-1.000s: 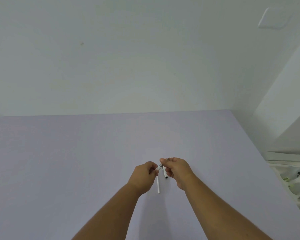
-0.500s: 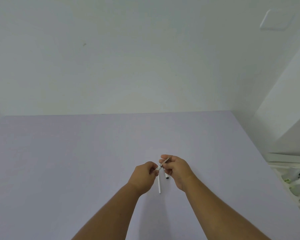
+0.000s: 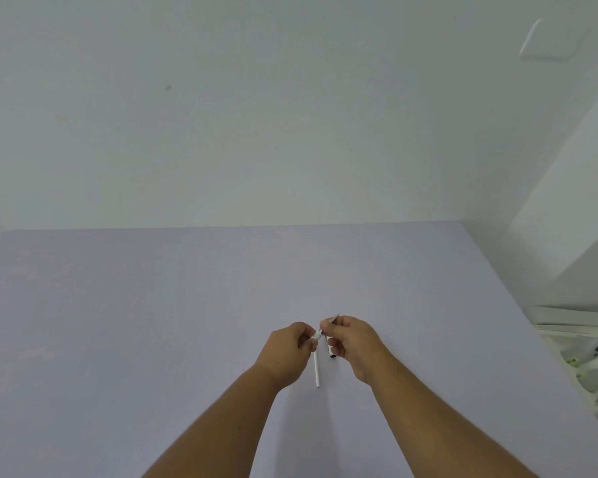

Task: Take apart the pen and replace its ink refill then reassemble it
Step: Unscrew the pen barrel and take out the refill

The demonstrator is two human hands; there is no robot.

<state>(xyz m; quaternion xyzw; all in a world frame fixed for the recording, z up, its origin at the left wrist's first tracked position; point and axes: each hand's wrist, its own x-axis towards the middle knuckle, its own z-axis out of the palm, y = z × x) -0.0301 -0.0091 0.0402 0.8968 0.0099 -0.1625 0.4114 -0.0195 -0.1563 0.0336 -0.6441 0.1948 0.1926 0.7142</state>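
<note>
My two hands meet above the lilac table point(image 3: 152, 322), near its front middle. My left hand point(image 3: 285, 353) pinches a white pen barrel point(image 3: 316, 337) at one end. My right hand point(image 3: 354, 343) grips the other end, and a thin grey tip point(image 3: 335, 318) pokes out above its fingers. A white ink refill point(image 3: 316, 370) lies on the table just below the hands, pointing toward me. A short white piece with a dark end point(image 3: 332, 355) shows beside my right palm; whether it is held or lying there I cannot tell.
A white wall rises behind the table's far edge. The right edge of the table runs diagonally; past it sits a white tray point(image 3: 567, 322) with white gadgets point(image 3: 582, 350). A white cabinet point(image 3: 573, 215) stands at the right.
My right hand has shifted slightly right and up, so the grey tip now sticks out above its fingers. The refill on the table has stayed where it was.
</note>
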